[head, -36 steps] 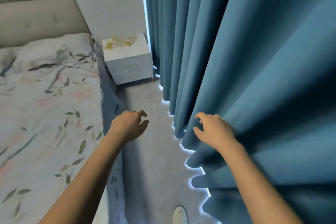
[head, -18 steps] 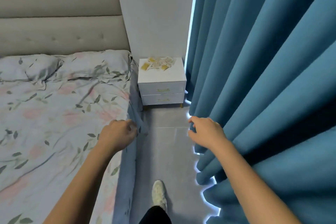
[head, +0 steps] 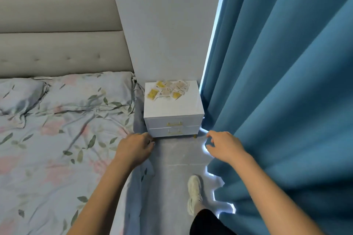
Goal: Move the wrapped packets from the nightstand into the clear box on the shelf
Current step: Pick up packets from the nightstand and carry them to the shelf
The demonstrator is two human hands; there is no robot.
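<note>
Nightstand [head: 172, 105] now nearer, packets [head: 168, 89] ahead of both hands; left hand [head: 134, 149], right hand [head: 223, 146] loosely curled, empty. Approach continues; nothing picked.

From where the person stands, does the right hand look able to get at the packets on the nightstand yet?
Probably not yet. The right hand hangs empty near the curtain, short of the nightstand, and the packets lie at its back. Bare floor leaves the way free for a step closer.
</note>
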